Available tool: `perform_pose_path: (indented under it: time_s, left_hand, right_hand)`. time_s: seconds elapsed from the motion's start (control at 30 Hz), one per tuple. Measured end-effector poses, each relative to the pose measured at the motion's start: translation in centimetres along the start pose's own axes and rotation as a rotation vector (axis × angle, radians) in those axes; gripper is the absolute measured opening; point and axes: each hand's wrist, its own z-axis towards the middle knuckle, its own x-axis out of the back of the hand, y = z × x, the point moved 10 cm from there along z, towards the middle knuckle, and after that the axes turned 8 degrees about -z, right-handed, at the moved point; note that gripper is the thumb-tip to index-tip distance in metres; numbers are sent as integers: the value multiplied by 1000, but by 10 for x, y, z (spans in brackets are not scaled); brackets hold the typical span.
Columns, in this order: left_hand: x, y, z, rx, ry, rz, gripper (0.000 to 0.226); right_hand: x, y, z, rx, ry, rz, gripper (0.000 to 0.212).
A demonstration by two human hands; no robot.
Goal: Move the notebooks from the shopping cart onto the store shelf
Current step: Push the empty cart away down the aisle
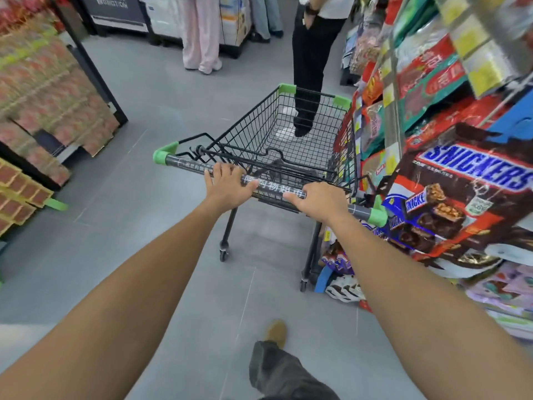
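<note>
A black wire shopping cart [253, 128] with green corner caps stands in the aisle in front of me. My left hand [227, 183] grips the left part of the cart handle [274, 191], fingers draped over the bar and thumb along it. On the right part of the same bar, my right hand [317, 199] holds on with its fingers wrapped over. The basket looks bare through the mesh; I see no notebooks in it. The cart's right side runs close along a store shelf [398, 131] full of snack bags.
A Snickers display box [467, 186] juts out at the right beside the handle. A person in black trousers [310, 67] stands just past the cart's front. Another person in pink trousers [199, 33] is farther back. Stacked red product boxes [43, 82] fill the left side.
</note>
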Motion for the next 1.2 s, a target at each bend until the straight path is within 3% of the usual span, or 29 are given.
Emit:
perform_pose_path:
  time_s: [0.37,0.67,0.8,0.97,1.2]
  left_hand:
    - [21,-6,51,-58,-2,35,51]
    - [21,4,80,-49,-61,42,58]
    - [26,10,93,-82,-19,54,61]
    - [28,15,100,-113,38,42,64]
    - [33,18,93,-232,61,-143,45]
  right_hand:
    - [6,-4,50,-43,-5,20,69]
    - [14,10,66,-179,-1,96,54]
    - [19,10,67,-284,118,94,47]
    - [10,16,70,-308,77,162,47]
    - [14,17,61,-360,26,324,48]
